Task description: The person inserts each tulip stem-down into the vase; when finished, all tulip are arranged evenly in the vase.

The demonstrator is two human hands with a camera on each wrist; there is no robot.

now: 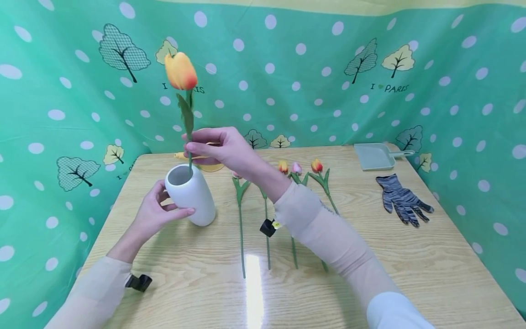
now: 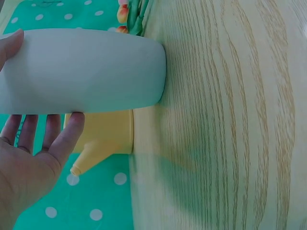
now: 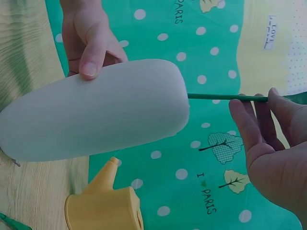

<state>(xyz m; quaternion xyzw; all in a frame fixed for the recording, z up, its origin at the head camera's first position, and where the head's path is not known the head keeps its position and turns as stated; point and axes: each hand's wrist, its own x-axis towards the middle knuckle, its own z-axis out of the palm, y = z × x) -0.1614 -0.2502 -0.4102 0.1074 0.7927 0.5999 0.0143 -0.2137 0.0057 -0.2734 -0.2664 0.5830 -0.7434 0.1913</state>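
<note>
My left hand [image 1: 152, 212] grips the white vase [image 1: 197, 201] around its side near the top, thumb on one side and fingers on the other. The vase's base is at the wooden table, and its round mouth faces up. Between thumb and fingers, my right hand [image 1: 226, 148] pinches the green stem [image 3: 211, 96] of an artificial yellow-orange tulip [image 1: 181, 71] just above the vase. The stem's lower end passes into the mouth and is hidden inside. The bloom stands upright, high over the vase.
Several more tulips [image 1: 242, 228] lie on the table [image 1: 185, 283], partly under my right forearm. Behind the vase is a yellow watering can [image 3: 103, 208]. At the right are a pale green dustpan [image 1: 371, 156] and a dark knit glove [image 1: 404, 198]. A dotted green curtain [image 1: 255, 91] encloses the table.
</note>
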